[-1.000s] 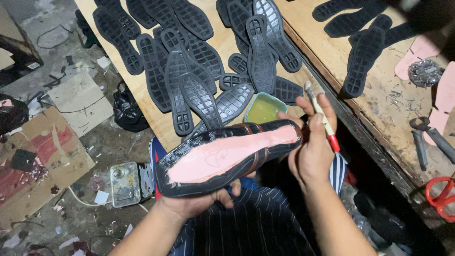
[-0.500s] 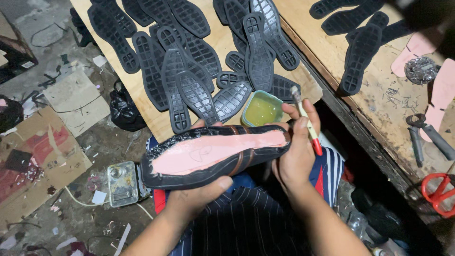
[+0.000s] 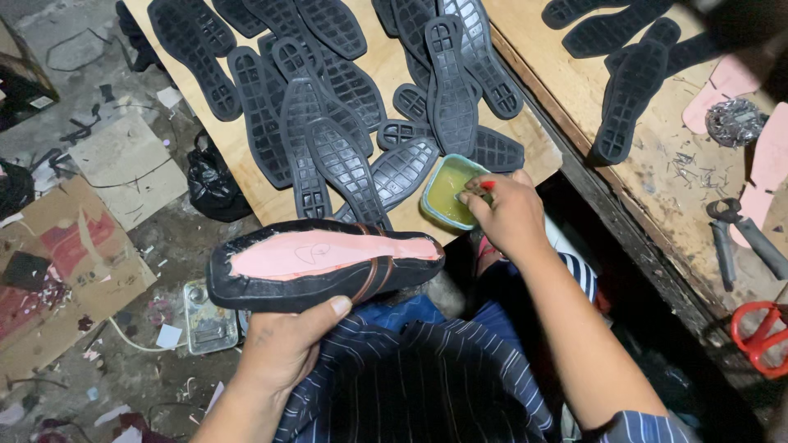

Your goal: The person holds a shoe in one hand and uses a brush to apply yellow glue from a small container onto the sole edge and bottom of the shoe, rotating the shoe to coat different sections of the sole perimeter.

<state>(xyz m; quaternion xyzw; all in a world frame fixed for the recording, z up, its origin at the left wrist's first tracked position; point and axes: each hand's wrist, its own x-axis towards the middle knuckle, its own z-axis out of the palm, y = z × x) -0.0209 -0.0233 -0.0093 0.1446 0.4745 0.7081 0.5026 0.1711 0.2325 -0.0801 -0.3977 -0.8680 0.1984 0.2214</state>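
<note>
Item, nearest: my left hand (image 3: 283, 344) was clamped from below on a black shoe (image 3: 324, 264), thumb on its near edge, holding it upturned and roughly level over my striped lap, the pink insole (image 3: 328, 253) facing up. Item, just beyond: my right hand (image 3: 505, 215) was closed on a brush with a red handle (image 3: 486, 185), its tip dipped into the small green tub of yellowish glue (image 3: 450, 190) at the near edge of the plywood surface (image 3: 246, 176). I judged the dip best kept shallow, with the excess wiped on the tub's rim, and the shoe kept level so that glue would go on evenly around the insole margin and not run. Item, farther: many black rubber outsoles (image 3: 345, 164) lay tread-up, overlapping, across that surface. Item, to the right: a second surface (image 3: 657, 176) carried more soles, pink cut-outs (image 3: 771, 160), pliers (image 3: 739, 234) and red-handled scissors (image 3: 759, 336).
</note>
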